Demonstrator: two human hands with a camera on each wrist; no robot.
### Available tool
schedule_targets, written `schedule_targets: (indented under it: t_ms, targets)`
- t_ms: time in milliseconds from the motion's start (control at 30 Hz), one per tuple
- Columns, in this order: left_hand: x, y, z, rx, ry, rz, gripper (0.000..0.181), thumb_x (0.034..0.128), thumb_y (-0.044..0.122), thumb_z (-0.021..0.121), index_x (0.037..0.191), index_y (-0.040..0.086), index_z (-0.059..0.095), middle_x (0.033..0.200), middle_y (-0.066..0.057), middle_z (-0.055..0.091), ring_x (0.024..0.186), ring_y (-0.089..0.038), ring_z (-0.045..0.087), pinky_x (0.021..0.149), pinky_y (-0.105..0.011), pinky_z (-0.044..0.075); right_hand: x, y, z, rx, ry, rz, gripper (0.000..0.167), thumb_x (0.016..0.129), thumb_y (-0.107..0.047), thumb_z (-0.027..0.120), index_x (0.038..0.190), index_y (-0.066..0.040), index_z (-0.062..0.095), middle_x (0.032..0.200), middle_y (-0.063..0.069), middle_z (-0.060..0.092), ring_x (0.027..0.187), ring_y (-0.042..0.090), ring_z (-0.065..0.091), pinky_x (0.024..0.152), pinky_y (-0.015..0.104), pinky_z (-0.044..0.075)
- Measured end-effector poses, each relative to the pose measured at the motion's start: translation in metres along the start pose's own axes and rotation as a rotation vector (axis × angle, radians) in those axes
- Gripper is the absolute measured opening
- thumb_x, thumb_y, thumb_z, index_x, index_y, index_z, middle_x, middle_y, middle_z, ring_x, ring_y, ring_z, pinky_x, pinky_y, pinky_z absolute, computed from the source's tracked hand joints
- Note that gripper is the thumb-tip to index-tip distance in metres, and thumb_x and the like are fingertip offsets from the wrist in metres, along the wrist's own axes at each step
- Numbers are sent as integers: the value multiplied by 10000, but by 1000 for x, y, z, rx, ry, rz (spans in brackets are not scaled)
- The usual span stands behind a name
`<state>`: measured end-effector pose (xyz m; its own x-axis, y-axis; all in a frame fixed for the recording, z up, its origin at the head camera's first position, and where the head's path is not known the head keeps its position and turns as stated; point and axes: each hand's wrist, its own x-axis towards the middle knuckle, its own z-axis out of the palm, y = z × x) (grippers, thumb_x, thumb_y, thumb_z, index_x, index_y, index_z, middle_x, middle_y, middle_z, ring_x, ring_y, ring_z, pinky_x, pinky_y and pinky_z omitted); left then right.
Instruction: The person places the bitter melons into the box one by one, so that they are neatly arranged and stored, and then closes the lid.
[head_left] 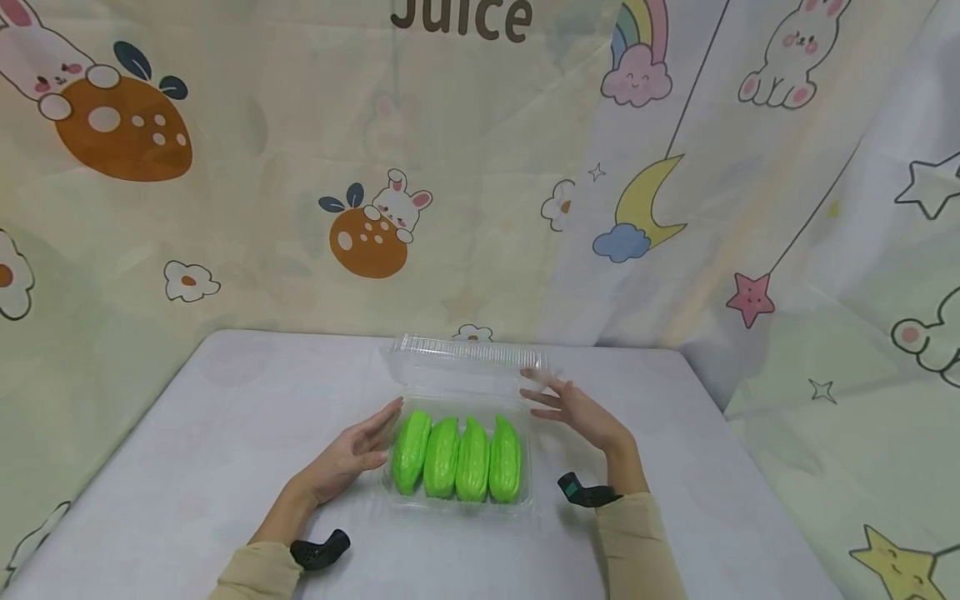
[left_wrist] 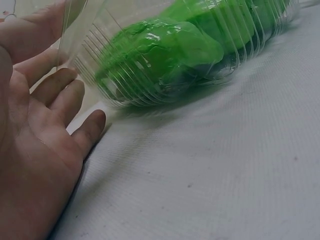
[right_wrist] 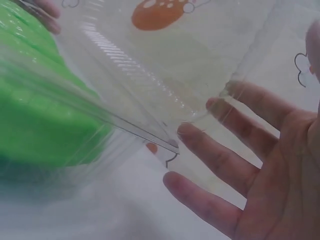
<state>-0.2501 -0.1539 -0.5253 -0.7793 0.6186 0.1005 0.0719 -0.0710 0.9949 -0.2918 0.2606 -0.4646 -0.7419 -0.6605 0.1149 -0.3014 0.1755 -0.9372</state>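
A clear plastic clamshell box (head_left: 517, 507) lies on the table with its ribbed lid (head_left: 468, 354) raised at the far side. Several bright green, ridged, gourd-shaped pieces (head_left: 442, 458) lie side by side inside it. My left hand (head_left: 347, 457) is at the box's left side, fingers extended and fingertips at the upper left corner; its wrist view shows the fingers (left_wrist: 67, 97) by the ribbed wall. At the right end of the lid is my right hand (head_left: 583, 414), fingers spread and fairly straight. In the right wrist view its fingertips (right_wrist: 190, 134) meet or nearly meet the clear plastic edge.
A white-covered table (head_left: 247, 417) carries the box. Behind it and at the right hangs a printed cloth (head_left: 480, 167) with rabbits, fruit and stars. Black wrist devices (head_left: 321, 550) sit on both wrists, below beige sleeves (head_left: 637, 542).
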Motion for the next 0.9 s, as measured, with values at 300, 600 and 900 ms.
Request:
schedule_targets:
  t_ms: [300,600,900]
  targets:
    - [-3,2,-2,29,12,-7,756,917,72,576,1534,195,157,1616,-17,54,1481,-280,15,1188,-364,103,15,-9,12,96,250,156,631,1016,-518,159,1409,-114,443,1487,91,392,1277,317,513,988,411,497]
    - [4,3,1,9,9,-15,771,908,75,588,1533,207,157,1614,6,66,1483,-235,40,1064,-58,220,8,-13,20,48,323,237,571,966,-518,429,1411,-160,431,1453,81,438,1305,303,479,1048,442,444]
    - [0,0,2,9,46,-77,775,910,123,613,1530,116,148,1607,-56,107,1476,-272,95,1178,-332,152,-9,-14,34,-143,348,301,514,980,-486,423,1443,-266,391,1530,22,342,1428,314,280,1118,620,251]
